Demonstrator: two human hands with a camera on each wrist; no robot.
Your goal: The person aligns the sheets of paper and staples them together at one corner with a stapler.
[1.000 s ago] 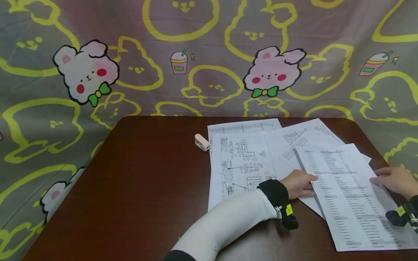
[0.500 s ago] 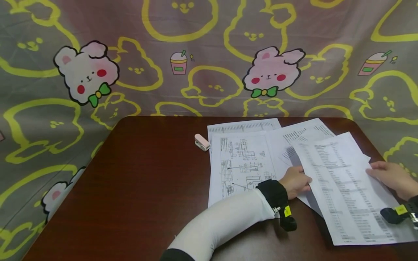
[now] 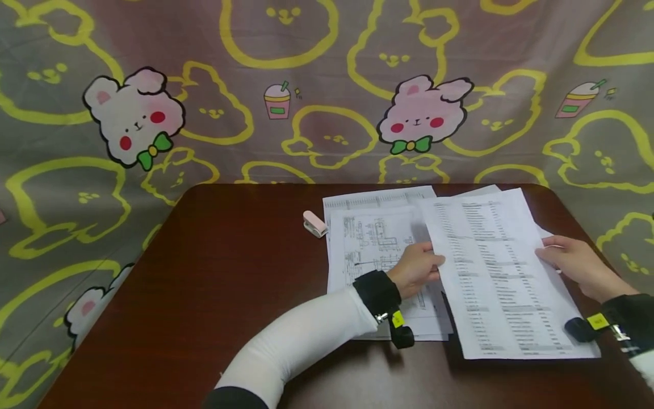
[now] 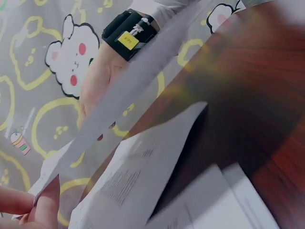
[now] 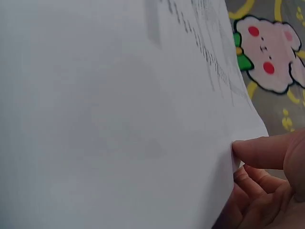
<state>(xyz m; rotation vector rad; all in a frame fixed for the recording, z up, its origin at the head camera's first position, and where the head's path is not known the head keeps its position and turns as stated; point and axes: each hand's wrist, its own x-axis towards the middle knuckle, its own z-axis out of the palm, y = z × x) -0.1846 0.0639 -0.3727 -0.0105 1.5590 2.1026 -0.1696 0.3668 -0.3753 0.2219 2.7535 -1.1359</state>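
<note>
Between my two hands a printed sheet of paper (image 3: 498, 289) is held up over the table, tilted, its rows of text facing me. My left hand (image 3: 416, 268) pinches its left edge between thumb and fingers. On the opposite edge my right hand (image 3: 577, 264) pinches it, thumb on the near face. The left wrist view shows the sheet (image 4: 119, 90) nearly edge-on, raised above other papers. In the right wrist view the sheet (image 5: 119, 124) fills most of the frame, with the thumb (image 5: 262, 151) pressed on its edge. Beneath it lies a technical drawing sheet (image 3: 360, 241), partly covered.
Another printed sheet (image 3: 378, 196) lies at the back, under the drawing. More paper (image 3: 485, 192) shows behind the held sheet. A pale pink clip (image 3: 314, 224) sits left of the papers on the dark brown table (image 3: 230, 284). A patterned curtain (image 3: 327, 74) hangs behind.
Both hands have lifted the printed sheet off the papers at the right and carried it leftward. It now overlaps the drawing's right side. The clip has stayed in place.
</note>
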